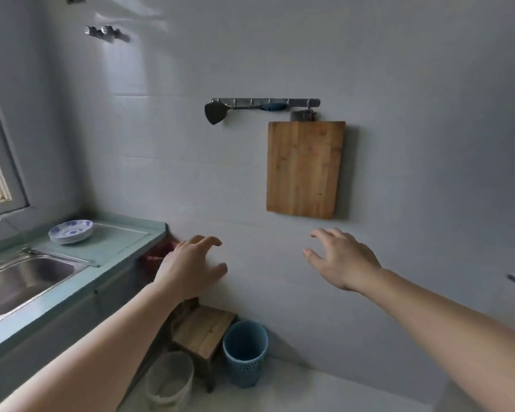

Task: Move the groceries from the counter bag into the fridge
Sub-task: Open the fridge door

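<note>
Both hands outstretched, left hand (191,267) open and empty, right hand (344,258) likewise, fingers spread

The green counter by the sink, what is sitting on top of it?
On the green counter, a stack of blue-patterned plates sits beside the steel sink. The left hand covers something red at the counter's end; what it is cannot be told.

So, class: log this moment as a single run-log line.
left hand: open, empty | right hand: open, empty | both raised toward wall | red bag: behind left hand at counter end | fridge: not seen
</note>
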Motion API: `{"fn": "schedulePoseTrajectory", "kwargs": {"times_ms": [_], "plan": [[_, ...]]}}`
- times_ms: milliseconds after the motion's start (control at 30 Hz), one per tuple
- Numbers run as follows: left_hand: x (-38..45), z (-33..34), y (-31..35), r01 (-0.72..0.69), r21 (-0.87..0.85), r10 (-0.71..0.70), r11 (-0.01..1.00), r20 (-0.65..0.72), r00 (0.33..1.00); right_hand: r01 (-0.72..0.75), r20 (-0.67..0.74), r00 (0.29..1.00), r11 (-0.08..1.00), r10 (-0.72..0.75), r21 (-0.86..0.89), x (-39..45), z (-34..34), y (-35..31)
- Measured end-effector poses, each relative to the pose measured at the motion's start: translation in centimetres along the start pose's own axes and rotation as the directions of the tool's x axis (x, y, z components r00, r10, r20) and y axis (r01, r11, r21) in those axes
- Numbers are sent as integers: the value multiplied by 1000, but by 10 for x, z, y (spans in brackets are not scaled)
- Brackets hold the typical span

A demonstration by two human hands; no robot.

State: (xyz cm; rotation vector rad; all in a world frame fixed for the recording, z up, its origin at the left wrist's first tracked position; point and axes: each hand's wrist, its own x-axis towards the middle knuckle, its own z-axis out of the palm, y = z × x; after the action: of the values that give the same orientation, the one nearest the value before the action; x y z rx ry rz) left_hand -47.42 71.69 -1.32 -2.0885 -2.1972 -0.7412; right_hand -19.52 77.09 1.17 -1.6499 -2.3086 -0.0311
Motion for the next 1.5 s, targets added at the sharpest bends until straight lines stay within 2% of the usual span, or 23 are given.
{"fn": "schedulePoseTrajectory", "kwargs": {"times_ms": [267, 600, 700, 833, 967, 1033, 1133, 1267, 1367, 1500], "plan": [[132, 79, 94, -230, -191, 249, 954, 87, 965, -274, -90, 959, 961, 270, -42, 29, -14, 104], [244, 169, 244, -382, -329, 439, 864, 118, 891, -469, -146, 874, 883, 464, 0, 61, -29, 265], [266, 190, 290, -442, -351, 510, 826, 129, 850, -523, -143, 847, 850, 512, -56, 63, -37, 300], [299, 223, 348, -464, -489, 591, 739, 138, 795, -604, -189, 793, 789, 579, -114, 68, -59, 339], [321, 264, 405, -461, -646, 694, 609, 152, 704, -679, -218, 733, 710, 644, -186, 73, -79, 365], [330, 283, 435, -441, -725, 754, 529, 164, 636, -703, -231, 711, 665, 664, -255, 79, -88, 375], [336, 304, 477, -362, -840, 832, 405, 174, 527, -663, -244, 735, 595, 633, -454, 90, -106, 387], [328, 318, 526, -232, -921, 897, 313, 207, 391, -470, -182, 814, 443, 551, -763, 106, -129, 398], [315, 325, 558, -152, -948, 930, 280, 228, 288, -397, -162, 809, 323, 565, -859, 114, -137, 410], [298, 334, 581, 21, -966, 940, 259, 257, 226, -262, -127, 804, 154, 581, -953, 119, -143, 419]]}}
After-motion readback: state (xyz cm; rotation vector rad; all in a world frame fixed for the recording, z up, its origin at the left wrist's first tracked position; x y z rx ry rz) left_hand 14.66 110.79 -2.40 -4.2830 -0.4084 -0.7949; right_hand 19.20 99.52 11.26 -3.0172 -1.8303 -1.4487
